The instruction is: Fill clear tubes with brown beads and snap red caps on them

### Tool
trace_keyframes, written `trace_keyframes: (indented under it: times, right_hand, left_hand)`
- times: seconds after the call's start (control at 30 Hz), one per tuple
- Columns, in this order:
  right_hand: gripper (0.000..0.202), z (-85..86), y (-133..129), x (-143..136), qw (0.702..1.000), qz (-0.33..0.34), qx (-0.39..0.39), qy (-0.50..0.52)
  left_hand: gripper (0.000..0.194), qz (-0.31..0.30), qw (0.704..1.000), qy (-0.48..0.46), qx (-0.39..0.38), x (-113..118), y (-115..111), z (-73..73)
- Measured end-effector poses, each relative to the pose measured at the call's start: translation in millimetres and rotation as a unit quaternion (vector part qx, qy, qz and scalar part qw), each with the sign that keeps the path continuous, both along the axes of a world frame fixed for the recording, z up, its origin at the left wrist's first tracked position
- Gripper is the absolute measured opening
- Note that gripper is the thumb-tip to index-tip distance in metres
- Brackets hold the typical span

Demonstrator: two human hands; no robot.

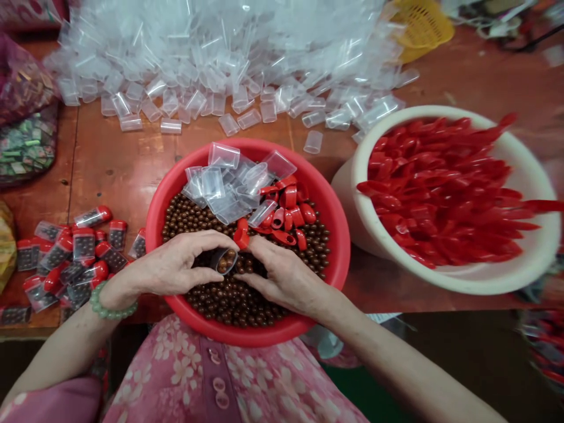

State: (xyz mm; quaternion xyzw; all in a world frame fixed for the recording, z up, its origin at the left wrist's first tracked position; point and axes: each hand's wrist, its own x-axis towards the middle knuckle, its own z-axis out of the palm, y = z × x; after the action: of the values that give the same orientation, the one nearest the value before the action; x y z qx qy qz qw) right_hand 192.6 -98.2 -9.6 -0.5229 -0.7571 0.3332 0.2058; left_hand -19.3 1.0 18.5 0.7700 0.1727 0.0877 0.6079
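Left fingers (212, 239) grip clear oval plastic tube (216, 259).

You could read no text, label, brand, number or sign anywhere in your view. At ten o'clock from its middle, a red-pink package (30, 14) bore pale, curved marks, too blurred for you to make out as letters. At four o'clock, just under the near edge of the bench (101, 147), a pale sheet (379, 317) showed faint lines that you could not tell for print.
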Motion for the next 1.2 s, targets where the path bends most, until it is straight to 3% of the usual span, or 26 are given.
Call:
trace_keyframes:
  times: [0.17, 0.3, 0.43, 0.57, 0.7, 0.83, 1.03, 1.13, 1.2]
  right_hand:
    - [0.019, -0.6, 0, -1, 0.999, 0.001, -0.034, -0.03]
    - [0.034, 4.3, -1, -1, 0.998, 0.006, -0.057, -0.034]
    - [0.038, 17.4, -3, 2, 0.994, 0.015, -0.064, -0.084]
    - [0.027, 35.7, -1, 7, 0.989, 0.013, -0.042, -0.144]
    - [0.012, 44.9, 15, 0, 0.989, -0.005, 0.031, -0.144]
    - [0.01, 36.8, 39, -18, 0.972, 0.032, 0.078, -0.218]
    - [0.024, 19.9, 54, -32, 0.944, 0.086, 0.091, -0.307]
    - [0.027, 19.5, 52, -23, 0.96, 0.077, 0.084, -0.257]
    - [0.027, 21.8, 49, -14, 0.984, 0.043, 0.07, -0.157]
  left_hand:
    - [0.035, 0.013, 0.999, -0.011, -0.046, -4, -6, 2.8]
    - [0.04, 0.075, 0.994, -0.014, -0.072, -7, -9, 3.2]
    - [0.041, 0.109, 0.982, -0.033, -0.147, -12, -10, 4.0]
    - [0.042, 0.164, 0.965, -0.048, -0.2, -21, -10, 2.4]
    - [0.039, 0.22, 0.94, -0.072, -0.25, -23, -13, -3.8]
    - [0.036, 0.233, 0.931, -0.078, -0.269, -18, -18, -6.3]
    - [0.035, 0.232, 0.915, -0.103, -0.314, -14, -20, -5.0]
    - [0.036, 0.222, 0.892, -0.134, -0.371, -15, -21, -8.9]
    - [0.038, 0.221, 0.879, -0.151, -0.393, -15, -22, -11.8]
